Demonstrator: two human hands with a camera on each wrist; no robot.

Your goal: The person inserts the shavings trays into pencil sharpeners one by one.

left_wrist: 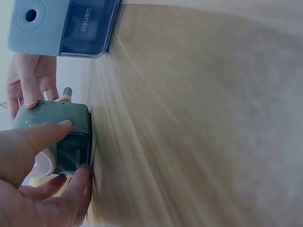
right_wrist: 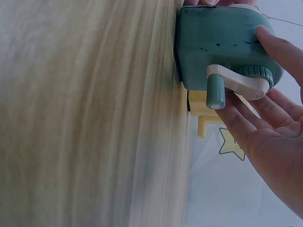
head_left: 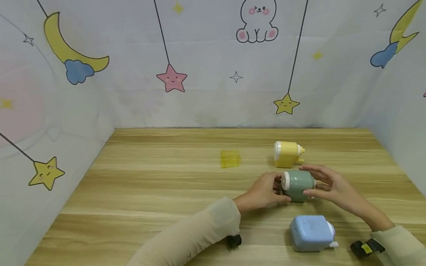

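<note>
A green crank pencil sharpener (head_left: 300, 182) stands on the table between both hands, its round white front turned left in the head view. My left hand (head_left: 264, 191) grips its front end; in the left wrist view the thumb lies on the side, and fingertips (left_wrist: 84, 171) are at the dark see-through drawer (left_wrist: 68, 156). From the crank end my right hand (head_left: 333, 186) holds the body, thumb on the near side and fingers on the far side. The pale crank arm (right_wrist: 236, 81) with its green knob (right_wrist: 216, 92) shows in the right wrist view.
Nearer the person stands a blue pencil sharpener (head_left: 312, 233). Behind the green one is a yellow sharpener (head_left: 287, 154), and a see-through yellow piece (head_left: 230, 158) lies farther left. Printed white cloth (head_left: 210, 99) walls the back and sides of the wooden table (head_left: 145, 176).
</note>
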